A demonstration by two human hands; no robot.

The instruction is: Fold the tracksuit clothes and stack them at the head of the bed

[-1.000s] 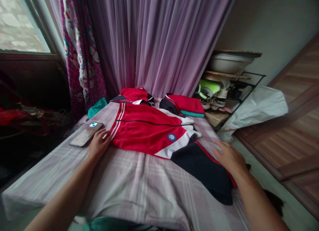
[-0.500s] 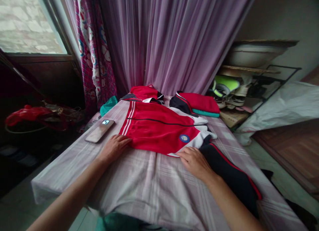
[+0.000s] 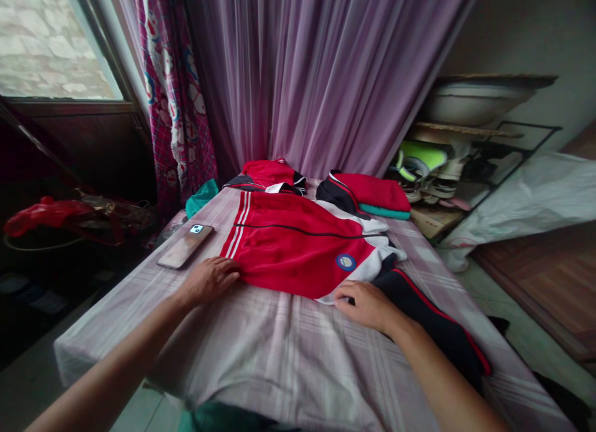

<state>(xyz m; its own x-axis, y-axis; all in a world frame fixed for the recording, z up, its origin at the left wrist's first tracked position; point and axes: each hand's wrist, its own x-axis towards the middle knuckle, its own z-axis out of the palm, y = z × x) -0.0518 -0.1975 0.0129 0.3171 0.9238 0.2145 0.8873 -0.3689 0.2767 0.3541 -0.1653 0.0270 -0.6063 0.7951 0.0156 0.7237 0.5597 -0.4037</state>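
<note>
A red zip-up jacket with white shoulders and a round blue badge lies flat and sideways on the cloth-covered table. My left hand is at the near corner of its white-striped hem, fingers bent and closed on the edge. At the white shoulder's near edge, the curled fingers of my right hand grip the fabric. A dark sleeve with a red stripe stretches to the right, passing partly behind my right forearm. The fingertips of both hands are partly hidden against the cloth.
A phone lies left of the jacket. Behind are a red and dark garment and a folded red, black and teal stack. Teal cloth sits at the left edge. A shoe rack stands at right, purple curtains behind.
Both hands have moved slightly toward me, and the jacket's near edge has come a little closer with them. My right fingers are more curled.
</note>
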